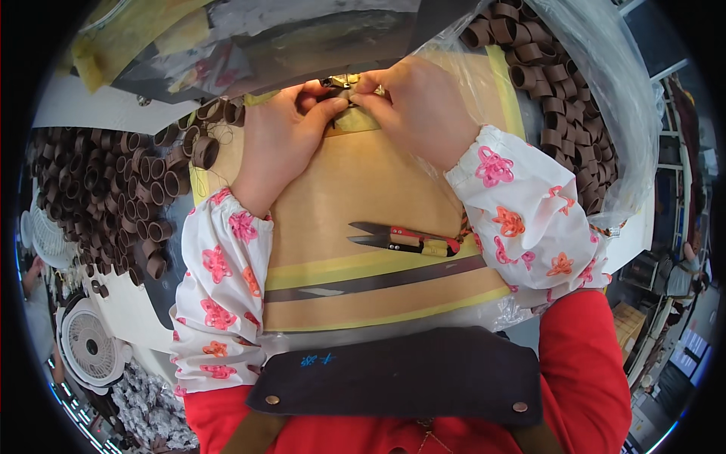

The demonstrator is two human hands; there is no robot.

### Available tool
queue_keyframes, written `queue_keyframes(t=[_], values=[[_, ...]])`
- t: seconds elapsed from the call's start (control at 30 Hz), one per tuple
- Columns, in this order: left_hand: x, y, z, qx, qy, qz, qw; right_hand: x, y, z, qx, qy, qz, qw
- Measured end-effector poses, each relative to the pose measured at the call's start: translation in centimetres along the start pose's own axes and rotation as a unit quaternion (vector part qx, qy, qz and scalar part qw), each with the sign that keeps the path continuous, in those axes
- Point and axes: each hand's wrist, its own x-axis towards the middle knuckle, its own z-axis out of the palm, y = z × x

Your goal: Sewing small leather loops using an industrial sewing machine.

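- The left hand (281, 129) and the right hand (420, 102) meet at twelve o'clock, fingertips pinched together on a small brown band piece (342, 97) held right under the metal presser foot of a sewing machine (342, 79).
- Both hands are closed in a fine pinch on that piece; the exact shape of the piece is hidden by the fingers.
- As a judgement of progress: heaps of finished-looking brown fabric loops (98, 197) lie at nine o'clock, and more loops in a clear plastic bag (563, 76) fill the one-to-three o'clock side, so much of the batch seems done, though which heap is finished and which waits cannot be told.
- The piece under the foot looks to be mid-step, placed but not visibly stitched.
- A pair of red-handled thread snips (404, 239) lies untouched at the centre, toward five o'clock from the hands.
- The tabletop (355, 189) is tan with yellow and dark brown stripes along its near edge, covered with a clear film.
- The person wears white sleeve covers with pink and orange flowers (219, 280), a red top and a dark apron.
- A white fan (91, 348) stands at eight o'clock; shelving and boxes show faintly at four o'clock.
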Motion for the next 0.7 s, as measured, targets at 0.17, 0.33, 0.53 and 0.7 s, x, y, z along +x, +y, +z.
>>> queue_keyframes(t=[0.17, 0.33, 0.53, 0.7], values=[[-0.1, 0.4, 0.0, 0.026, 0.007, -0.005, 1.0, 0.0, 0.0, -0.1, 0.035, -0.017, 0.016, 0.999], [0.0, 0.1, 0.2, 0.011, 0.005, -0.001, 1.0, -0.2, -0.1, -0.2, 0.014, -0.016, 0.019, 1.0], [0.0, 0.8, 0.0, 0.016, 0.006, -0.008, 1.0, -0.6, 0.5, 0.0, 0.085, 0.012, 0.013, 0.996], [0.0, 1.0, -0.8, 0.014, -0.023, 0.018, 0.999, -0.1, 0.7, -0.6, 0.15, -0.044, 0.038, 0.987]])
